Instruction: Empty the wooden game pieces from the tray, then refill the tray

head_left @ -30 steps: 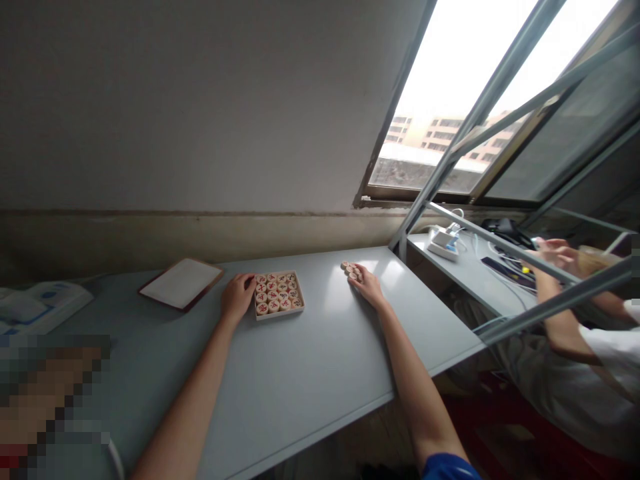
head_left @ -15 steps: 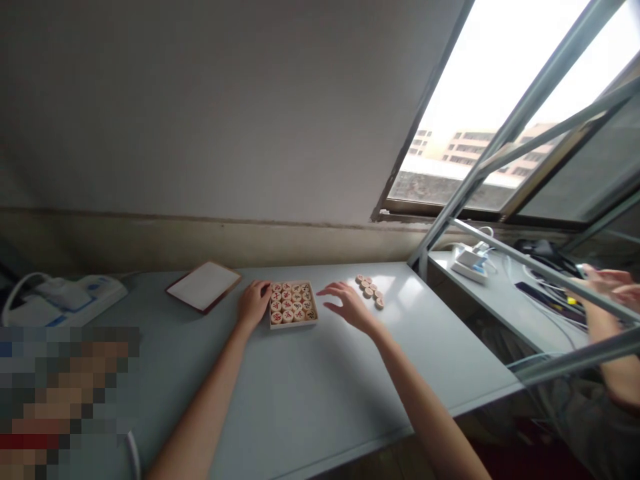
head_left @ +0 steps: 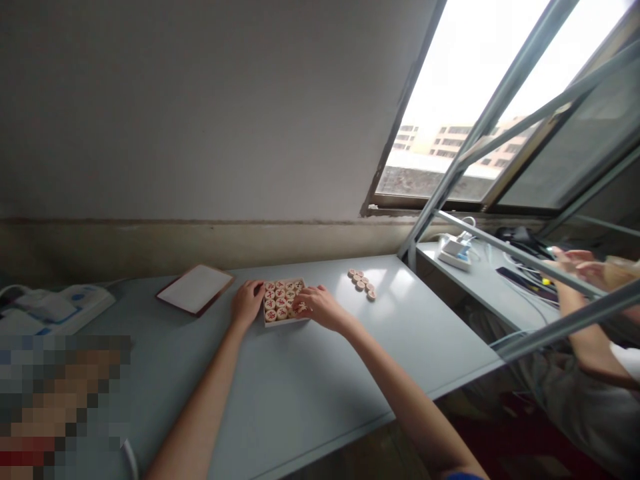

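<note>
A shallow open box (head_left: 286,322) sits on the grey table, filled with rows of round wooden Chinese chess pieces (head_left: 271,305) marked with red characters. My left hand (head_left: 246,304) grips the box's left wall with curled fingers. Over the right part of the box, my right hand (head_left: 324,308) has its fingers bent together on a Chinese chess piece, which they largely cover. Off to the right, several more pieces (head_left: 361,285) lie in a slanting cluster on the table, apart from both hands.
A flat lid with a pale panel and dark red edge (head_left: 196,291) lies left of the box. Power strips stand at far left (head_left: 75,310) and on the neighbouring desk (head_left: 455,253). A metal frame (head_left: 445,180) rises at right. Another person's hands (head_left: 575,263) show beyond it.
My right hand has moved left from the open table onto the pieces in the box, its fingers closing. My left hand stays at the box's left side. The view has shifted slightly.
</note>
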